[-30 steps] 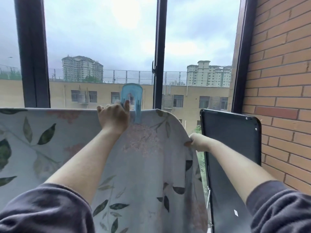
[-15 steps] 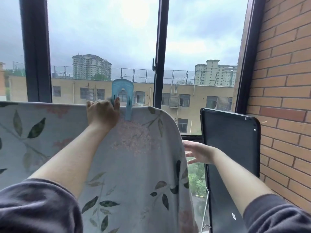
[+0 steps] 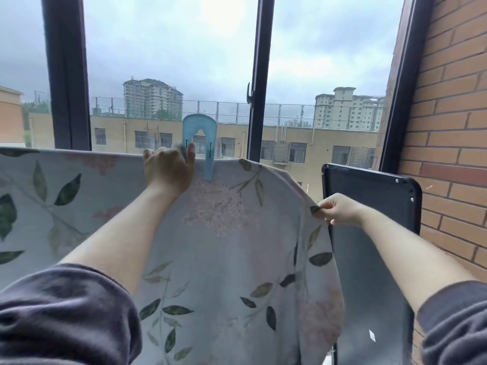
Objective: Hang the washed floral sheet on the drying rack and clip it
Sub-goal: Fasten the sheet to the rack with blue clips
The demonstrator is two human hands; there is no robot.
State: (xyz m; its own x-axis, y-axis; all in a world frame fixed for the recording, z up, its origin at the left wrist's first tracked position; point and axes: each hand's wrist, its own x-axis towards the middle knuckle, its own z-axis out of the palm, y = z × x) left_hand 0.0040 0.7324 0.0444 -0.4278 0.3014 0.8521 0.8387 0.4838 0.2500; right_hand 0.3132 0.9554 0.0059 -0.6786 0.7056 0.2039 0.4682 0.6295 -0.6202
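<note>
Left hand (image 3: 168, 171) is closed around the left leg of a blue U-shaped clip (image 3: 199, 143) that straddles the top edge of the floral sheet (image 3: 226, 248), which hangs draped across the near side of the window and fills the lower left and middle of the head view. Right hand (image 3: 340, 209), further right and lower, pinches the sheet's right edge between thumb and fingertips, just in front of a dark upright panel (image 3: 374, 248) that stands beside the brick wall (image 3: 448, 127).
</note>
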